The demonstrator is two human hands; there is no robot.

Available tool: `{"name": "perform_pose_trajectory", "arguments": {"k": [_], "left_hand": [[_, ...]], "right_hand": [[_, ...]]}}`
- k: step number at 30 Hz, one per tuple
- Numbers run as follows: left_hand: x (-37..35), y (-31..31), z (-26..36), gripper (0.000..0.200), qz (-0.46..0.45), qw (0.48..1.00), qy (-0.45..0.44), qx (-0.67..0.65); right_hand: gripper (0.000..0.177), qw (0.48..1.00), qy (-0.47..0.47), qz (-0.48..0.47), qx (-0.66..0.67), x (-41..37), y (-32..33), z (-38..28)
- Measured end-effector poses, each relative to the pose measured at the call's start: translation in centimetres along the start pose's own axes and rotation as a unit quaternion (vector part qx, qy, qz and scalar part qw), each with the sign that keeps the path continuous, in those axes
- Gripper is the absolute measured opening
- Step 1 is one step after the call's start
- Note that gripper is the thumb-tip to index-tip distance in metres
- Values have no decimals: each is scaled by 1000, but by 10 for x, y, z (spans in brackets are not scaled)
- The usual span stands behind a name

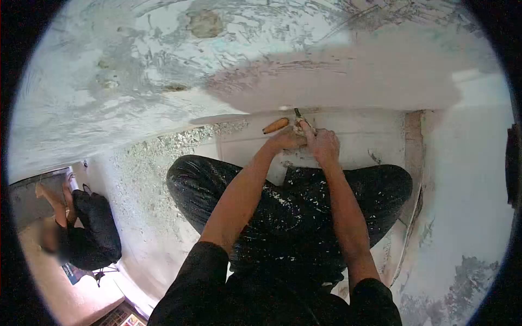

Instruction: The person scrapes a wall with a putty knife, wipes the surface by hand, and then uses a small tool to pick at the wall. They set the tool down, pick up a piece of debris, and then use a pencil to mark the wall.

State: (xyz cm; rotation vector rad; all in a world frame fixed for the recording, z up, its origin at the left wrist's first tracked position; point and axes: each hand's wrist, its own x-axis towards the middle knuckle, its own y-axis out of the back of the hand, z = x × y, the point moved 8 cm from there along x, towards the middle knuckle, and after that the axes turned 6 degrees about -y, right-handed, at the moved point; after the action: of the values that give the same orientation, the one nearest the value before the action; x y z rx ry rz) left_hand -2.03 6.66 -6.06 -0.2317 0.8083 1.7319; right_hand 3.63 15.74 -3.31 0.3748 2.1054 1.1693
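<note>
In front of my crossed legs, both hands meet near the foot of the wall. My left hand [288,139] has its fingers closed around the lower part of a small plaster-smeared piece with a narrow dark tip [297,113]. Pressed to the same piece from the other side is my right hand [324,145], its thumb stretched along it. My fingers hide most of it, so its kind does not show. Just left of the hands lies an orange-brown wooden tool handle [275,125] on the pale floor.
A wall [326,70] with patchy plaster rises close ahead. Plaster crumbs [174,142] litter the floor to the left. A raised edge strip [413,163] runs along the right. Farther left, another person [89,228] in dark clothes is near a doorway.
</note>
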Motion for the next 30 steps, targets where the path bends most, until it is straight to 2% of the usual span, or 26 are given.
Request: {"name": "perform_pose_trajectory", "arguments": {"k": [1,2,3,4,6,7,8,9,10,11,12,14,15,16,17,18,20,21,22,24,25,26,27,28,29,30], "left_hand": [[2,-11,-5,47,-39,996,49,-70],[2,-21,-11,47,-77,982,99,-140],[-1,-22,-9,47,-77,982,100,-141],[-1,-16,-2,47,-35,988,56,-138],[6,-10,-4,47,9,991,10,-134],[18,-16,-20,51,-9,1000,-23,-17],[25,-19,-26,55,-27,993,-56,102],[20,-13,-21,55,-28,992,-56,105],[10,-4,-28,58,-9,997,27,73],[-3,2,-35,62,10,993,112,38],[-7,1,-36,62,7,993,111,38],[-15,20,-35,68,95,992,81,34],[-14,19,-50,68,92,992,80,37],[-7,19,-67,69,128,989,22,75],[-5,21,-71,70,163,980,-37,111],[-10,27,-58,70,159,980,-40,111],[-29,41,-40,71,85,967,158,182],[-30,43,-32,71,82,967,155,184],[-32,41,-33,72,74,972,175,138],[-31,36,-39,72,69,975,194,89],[-18,29,-36,72,103,992,71,-8],[-8,24,-35,71,134,984,-55,-105],[9,13,-62,71,137,983,-55,-106],[34,-1,-96,68,108,993,-26,-35],[47,-8,-113,64,77,996,3,38],[15,1,-67,64,79,996,2,39]], "right_hand": [[55,1000,-2,-1,0,-3,6,0],[45,999,11,29,-24,-6,16,-2],[37,997,25,59,-47,-8,22,-2],[37,997,25,58,-47,-4,16,4],[57,964,216,101,-118,-4,2,-12],[57,964,216,101,-118,-5,0,-12],[56,973,195,110,-59,-6,3,-13],[55,978,171,119,2,-6,6,-13],[55,978,169,120,2,-2,4,-16],[51,991,120,30,54,9,-10,-12],[49,990,69,-60,106,12,-23,-10],[53,986,54,-92,131,9,-27,-16],[58,979,44,-125,156,7,-30,-21],[58,979,41,-122,158,5,-31,-23],[68,973,64,-123,186,2,-32,-28],[80,965,85,-123,214,-1,-32,-32],[77,963,28,-151,223,5,-46,-33],[74,955,-25,-181,232,7,-59,-26],[74,955,-26,-180,233,10,-70,-19],[74,970,198,-37,135,8,-60,-33],[74,970,200,-37,133,4,-48,-36],[74,989,97,-19,108,2,-24,-28],[74,997,-7,-1,82,0,-11,-15],[74,997,-4,0,81,-1,-12,-11],[75,996,50,26,72,0,-9,-10],[76,991,103,52,63,-1,-6,-13]]}}
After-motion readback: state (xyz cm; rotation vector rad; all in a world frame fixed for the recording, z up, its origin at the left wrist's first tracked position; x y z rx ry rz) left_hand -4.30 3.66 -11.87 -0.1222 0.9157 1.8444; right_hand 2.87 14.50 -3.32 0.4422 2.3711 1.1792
